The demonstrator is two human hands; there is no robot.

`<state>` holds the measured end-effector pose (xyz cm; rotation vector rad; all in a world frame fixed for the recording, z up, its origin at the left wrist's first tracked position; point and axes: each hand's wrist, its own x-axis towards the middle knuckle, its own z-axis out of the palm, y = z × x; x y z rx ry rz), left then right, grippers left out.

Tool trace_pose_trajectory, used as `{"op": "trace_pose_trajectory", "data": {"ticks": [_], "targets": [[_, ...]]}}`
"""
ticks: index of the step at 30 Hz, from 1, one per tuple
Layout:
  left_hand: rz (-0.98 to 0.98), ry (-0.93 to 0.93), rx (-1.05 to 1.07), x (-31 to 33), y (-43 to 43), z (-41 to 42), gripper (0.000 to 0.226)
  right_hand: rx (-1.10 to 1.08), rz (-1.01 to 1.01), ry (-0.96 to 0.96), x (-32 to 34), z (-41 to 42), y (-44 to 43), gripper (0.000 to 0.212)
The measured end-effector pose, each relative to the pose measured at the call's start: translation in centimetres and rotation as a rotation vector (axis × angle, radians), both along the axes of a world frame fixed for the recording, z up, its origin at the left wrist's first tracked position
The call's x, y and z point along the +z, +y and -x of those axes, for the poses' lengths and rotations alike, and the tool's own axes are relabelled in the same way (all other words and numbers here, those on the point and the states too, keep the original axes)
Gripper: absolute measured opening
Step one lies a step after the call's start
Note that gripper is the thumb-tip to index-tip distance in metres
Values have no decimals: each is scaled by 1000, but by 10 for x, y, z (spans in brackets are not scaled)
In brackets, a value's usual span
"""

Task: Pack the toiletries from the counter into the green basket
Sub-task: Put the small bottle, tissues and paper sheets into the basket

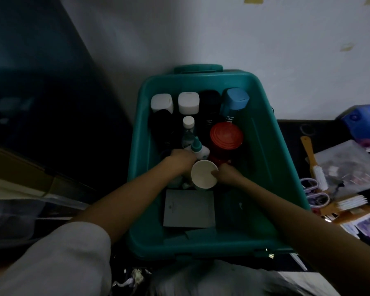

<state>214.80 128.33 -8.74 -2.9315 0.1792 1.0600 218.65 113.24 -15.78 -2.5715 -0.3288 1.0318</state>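
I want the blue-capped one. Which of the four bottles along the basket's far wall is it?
The rightmost bottle, behind the red lid. Its neighbour is black, and the two leftmost caps are white.

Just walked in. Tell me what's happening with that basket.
A person has both hands down inside the green basket. The right hand pinches the rim of a white cup; the left hand sits beside a small teal-capped bottle, its grip too dim to make out. Capped bottles and a red-lidded jar already stand at the far end. Scissors and a brush lie on the counter to the right.
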Motion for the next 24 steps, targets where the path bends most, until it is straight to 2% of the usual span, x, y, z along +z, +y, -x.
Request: {"op": "trace_pose_trajectory", "data": {"ticks": [7, 12, 15, 19, 24], "targets": [[-39, 58, 1, -2, -1, 0, 50, 86, 55, -51, -1, -1, 0, 38], [57, -15, 152, 11, 17, -4, 31, 203, 37, -125, 3, 0, 5, 40], [101, -50, 214, 12, 19, -5, 31, 219, 62, -180, 5, 1, 16, 38], [157, -116, 277, 10, 16, -6, 18, 244, 113, -167, 11, -5, 26, 35], [150, -96, 335, 1, 8, -4, 23, 287, 209, -188, 14, -5, 39, 29]]}}
